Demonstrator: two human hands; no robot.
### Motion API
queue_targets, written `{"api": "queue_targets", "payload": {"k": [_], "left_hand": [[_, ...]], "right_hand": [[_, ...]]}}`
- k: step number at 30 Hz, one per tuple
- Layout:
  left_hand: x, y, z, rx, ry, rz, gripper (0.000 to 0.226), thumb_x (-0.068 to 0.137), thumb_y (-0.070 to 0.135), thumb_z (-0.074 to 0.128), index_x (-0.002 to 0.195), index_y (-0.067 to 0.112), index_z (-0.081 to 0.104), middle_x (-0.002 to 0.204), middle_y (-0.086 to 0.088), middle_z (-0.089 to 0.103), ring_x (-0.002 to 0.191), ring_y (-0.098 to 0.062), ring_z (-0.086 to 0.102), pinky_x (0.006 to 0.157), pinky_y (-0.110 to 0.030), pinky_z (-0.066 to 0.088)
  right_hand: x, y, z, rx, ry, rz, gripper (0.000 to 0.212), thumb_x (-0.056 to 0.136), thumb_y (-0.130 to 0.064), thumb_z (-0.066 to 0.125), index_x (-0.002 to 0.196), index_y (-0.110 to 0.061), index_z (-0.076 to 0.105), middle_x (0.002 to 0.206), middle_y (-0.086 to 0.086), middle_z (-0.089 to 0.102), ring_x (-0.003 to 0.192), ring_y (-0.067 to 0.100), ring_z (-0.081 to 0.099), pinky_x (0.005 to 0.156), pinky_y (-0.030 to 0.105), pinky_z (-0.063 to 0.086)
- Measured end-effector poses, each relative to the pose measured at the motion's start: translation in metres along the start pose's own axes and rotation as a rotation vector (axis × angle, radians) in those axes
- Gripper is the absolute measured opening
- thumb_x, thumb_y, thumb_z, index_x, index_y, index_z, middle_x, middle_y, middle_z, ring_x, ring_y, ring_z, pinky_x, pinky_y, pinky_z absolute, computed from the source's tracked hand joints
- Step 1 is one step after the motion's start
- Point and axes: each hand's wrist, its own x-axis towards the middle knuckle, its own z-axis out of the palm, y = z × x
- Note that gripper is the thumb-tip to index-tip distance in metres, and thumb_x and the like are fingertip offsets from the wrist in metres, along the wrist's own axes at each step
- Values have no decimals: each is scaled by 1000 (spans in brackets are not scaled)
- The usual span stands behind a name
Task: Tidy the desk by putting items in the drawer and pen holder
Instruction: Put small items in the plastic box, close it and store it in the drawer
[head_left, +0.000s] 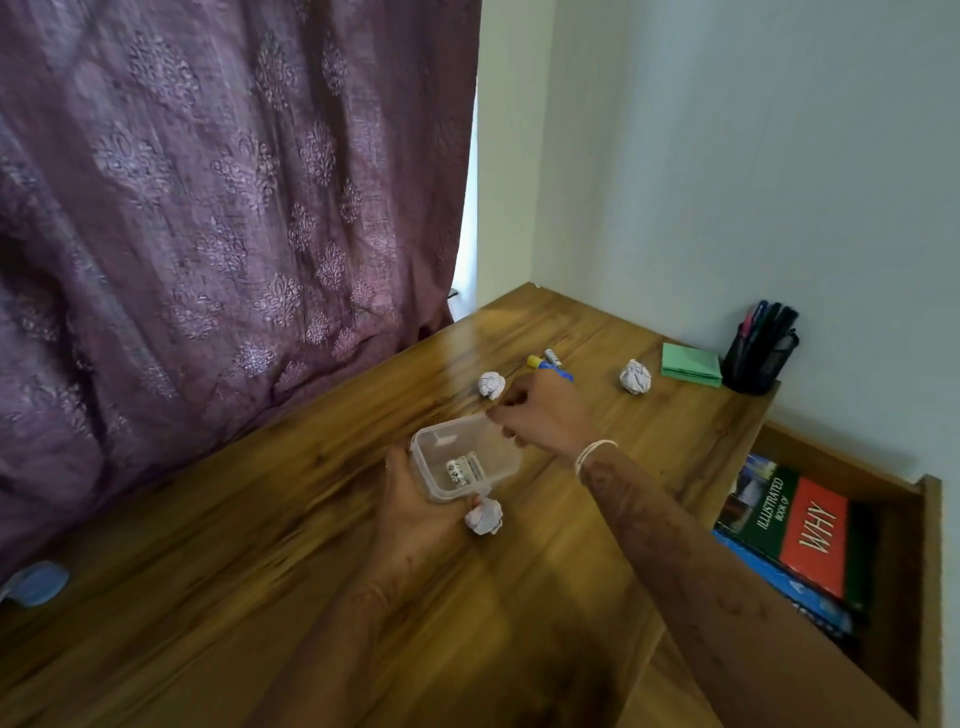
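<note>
My left hand (415, 499) holds a clear plastic box (462, 457) just above the wooden desk (311, 519); small patterned items (460, 470) lie inside it. My right hand (540, 415) is at the box's far rim, fingers closed there; what they pinch is blurred. A crumpled paper ball (484, 515) lies by my left fingers. Two more paper balls (491, 384) (635, 375) lie farther back. A blue and yellow marker (550, 364) pokes out behind my right hand. The black mesh pen holder (758, 353) with pens stands at the back right. The drawer (883, 519) is open.
A green notepad (691, 366) lies beside the pen holder. Books (800, 530) fill the open drawer at the right. A purple curtain (208, 208) hangs along the desk's left side. A blue object (36, 582) sits at the desk's left edge.
</note>
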Motion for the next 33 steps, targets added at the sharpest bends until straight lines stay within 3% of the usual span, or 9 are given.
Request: {"api": "queue_targets", "payload": {"k": [3,5,8,10,16,19,22,29,33], "left_hand": [[20,-3,8,-16,6,-2,77,50,-5,90,112,9,47,102,-2,67,80,0,69,62,-14,52],[33,-1,14,-9,10,-14,81,49,3,93,113,14,46,106,2,66,88,-4,69,68,-20,56],[49,1,22,7,-10,-23,82,50,14,95,115,21,45,110,7,63,95,-5,66,71,-20,55],[59,2,28,4,-18,-20,83,52,13,94,118,20,45,113,6,61,95,-4,66,69,-18,55],[85,-6,47,-45,-29,-37,78,51,3,93,110,25,48,111,4,65,92,0,67,70,-15,54],[96,-12,53,-57,-45,-54,76,50,5,93,107,28,48,110,7,65,92,2,67,69,-13,53],[102,-15,53,-67,-51,-62,77,50,9,94,108,28,48,109,8,66,93,0,68,71,-15,54],[104,-17,40,-88,-53,-103,77,51,12,94,110,30,49,110,8,67,96,-1,68,75,-19,56],[100,-14,33,-89,-41,-116,76,51,9,94,107,32,48,108,9,66,92,3,67,72,-15,54]], "right_hand": [[37,32,-18,41,151,67,21,79,-30,67,77,-9,69,66,6,68,58,15,62,61,30,51],[63,58,-27,85,212,151,22,81,-29,66,88,-8,68,76,11,69,72,25,65,66,32,51],[96,97,-39,-66,265,220,18,83,-25,62,93,-12,69,77,3,64,76,22,61,54,19,38],[115,118,-45,-218,223,241,17,85,-24,59,97,-18,68,88,3,68,80,21,60,57,20,35],[181,144,-39,-389,-13,85,38,89,-9,51,124,-20,62,124,4,64,111,23,60,92,32,48],[207,147,-27,-496,-105,2,40,93,-10,49,130,-21,58,128,6,61,114,26,57,92,31,45],[227,150,-14,-593,-179,-26,36,96,-13,46,128,-21,61,125,8,63,111,28,58,89,33,46],[243,152,-11,-627,-51,51,18,87,-8,56,99,-13,68,110,11,65,97,29,61,69,28,42],[234,149,-20,-364,89,112,12,81,-8,60,91,-14,58,101,12,66,93,29,61,71,30,46]]}}
